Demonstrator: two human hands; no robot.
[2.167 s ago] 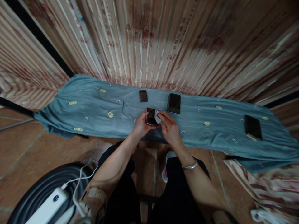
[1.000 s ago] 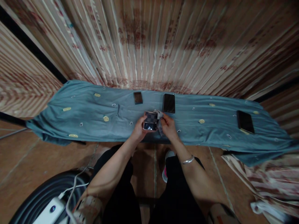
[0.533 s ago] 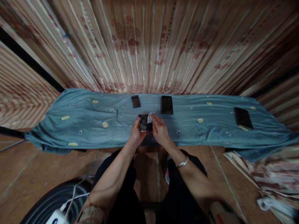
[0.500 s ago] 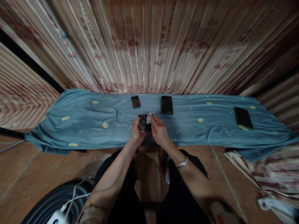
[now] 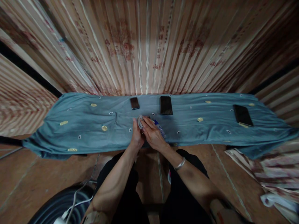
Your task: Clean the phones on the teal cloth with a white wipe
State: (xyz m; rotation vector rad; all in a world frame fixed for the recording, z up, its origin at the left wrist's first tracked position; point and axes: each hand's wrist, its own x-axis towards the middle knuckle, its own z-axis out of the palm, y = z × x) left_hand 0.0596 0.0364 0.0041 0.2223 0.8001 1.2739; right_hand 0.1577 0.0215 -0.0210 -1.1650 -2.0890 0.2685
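My left hand [image 5: 137, 134] is closed around a dark, glossy, flat device [image 5: 147, 118], mostly hidden between my hands; its exact kind does not show. Across its top lies my right hand [image 5: 151, 132], fingers pressed on a whitish cloth or tissue [image 5: 140, 121] at the device's left side. A blue and white printed packet [image 5: 160, 128] shows on the bedsheet just right of my right hand. Farther back are a small dark rectangular item [image 5: 135, 103] with a pixelated face and a black tablet-like device [image 5: 166, 105].
A blue-green patterned sheet [image 5: 201, 133] covers the long narrow surface. Another black flat device [image 5: 243, 115] lies at the right. Pleated curtains [image 5: 144, 46] hang behind. On the floor at left are a black coiled round object [image 5: 63, 202] and white cables [image 5: 74, 200].
My right hand has moved left across the device with the whitish cloth, now covering most of it. The blue and white packet has come into view beside that hand.
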